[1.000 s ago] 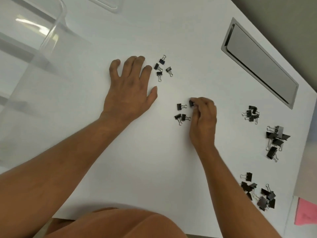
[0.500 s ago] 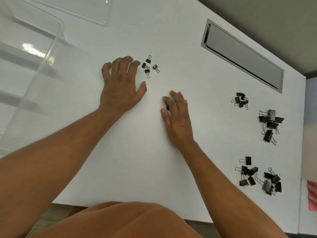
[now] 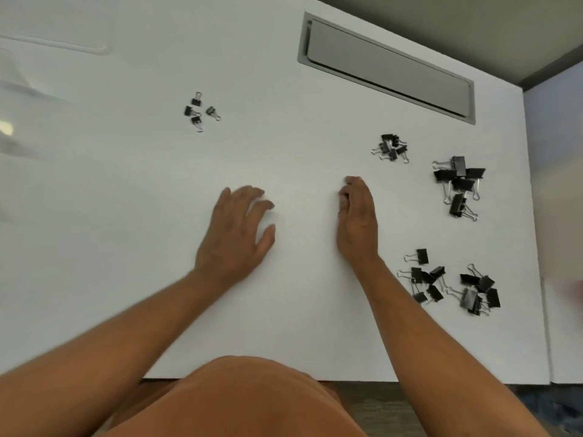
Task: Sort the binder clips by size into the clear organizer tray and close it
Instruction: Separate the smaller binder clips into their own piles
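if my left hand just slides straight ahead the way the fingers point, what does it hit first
Probably nothing close: the left hand points up and slightly right over bare table. The four small clips lie off to its left.

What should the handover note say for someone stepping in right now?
Left hand: open, fingers spread, holding nothing.
Right hand: edge-on, fingers curled inward; whether it holds clips cannot be seen.
Clips: all on the white table, in loose groups: four tiny clips far left, a small pile beyond the right hand, the large clips at far right, two medium piles near right.
Clear organizer tray: blurred at the left edge; no clips seen in it.
Done: rough grouping by size.
Left: load the tray, close it.
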